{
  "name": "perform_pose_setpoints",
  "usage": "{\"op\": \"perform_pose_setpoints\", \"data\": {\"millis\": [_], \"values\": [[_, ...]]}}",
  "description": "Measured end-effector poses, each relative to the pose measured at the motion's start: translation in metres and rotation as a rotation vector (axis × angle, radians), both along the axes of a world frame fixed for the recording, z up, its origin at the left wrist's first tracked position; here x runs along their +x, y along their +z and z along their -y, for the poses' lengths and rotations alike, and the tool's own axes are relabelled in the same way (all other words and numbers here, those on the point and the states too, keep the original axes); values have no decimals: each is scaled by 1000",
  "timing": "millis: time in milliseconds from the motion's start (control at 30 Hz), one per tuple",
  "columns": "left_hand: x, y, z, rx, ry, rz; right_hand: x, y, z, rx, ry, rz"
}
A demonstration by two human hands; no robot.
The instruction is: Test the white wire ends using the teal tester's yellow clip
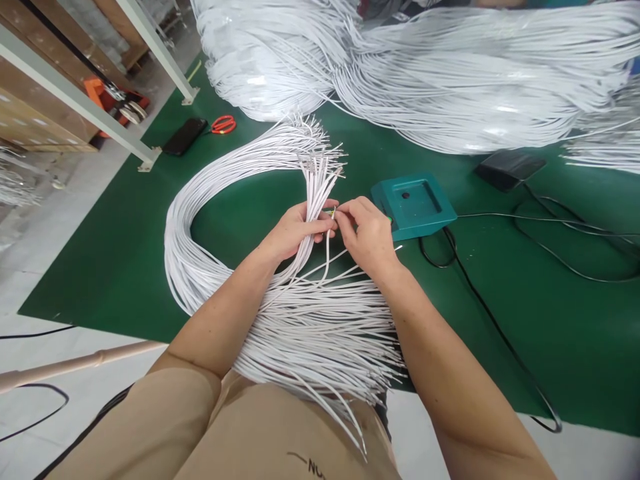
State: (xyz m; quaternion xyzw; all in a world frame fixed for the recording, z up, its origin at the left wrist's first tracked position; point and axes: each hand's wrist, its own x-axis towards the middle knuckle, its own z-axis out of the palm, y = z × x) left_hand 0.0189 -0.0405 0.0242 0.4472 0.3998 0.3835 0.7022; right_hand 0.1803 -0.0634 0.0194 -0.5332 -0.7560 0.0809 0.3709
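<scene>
My left hand [295, 230] is wrapped round a bunch of white cables [313, 193] whose stripped ends point up and away. My right hand [363, 230] pinches the tip of a single white cable [328, 250], close to my left fingertips, where small coloured wires show. The long bundle of white cables [183, 227] curves round to the left on the green table [115, 267]. Its other ends spread out below my hands [330, 320], at the table's front edge and against my body.
Beyond my right hand sits a teal device [420, 203] with black leads, near a black box [507, 170]. Large white cable bundles [465, 87] lie along the back. A black phone [185, 137] and red-handled scissors [223, 125] lie at the back left, by metal posts [150, 43].
</scene>
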Motion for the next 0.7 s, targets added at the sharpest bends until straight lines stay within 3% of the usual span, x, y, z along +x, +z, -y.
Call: {"op": "perform_pose_setpoints", "data": {"millis": [233,400,600,700], "values": [[-5,2,-4,-87,-22,27,9,-2,-5,127,124,325],[-5,-4,-7,24,62,-106,13,1,-8,155,9,421],[-3,-11,-9,150,92,-359,14,-3,-19,0,13,552],[-4,-11,-9,149,84,-413,13,-3,-24,6,7,537]]}}
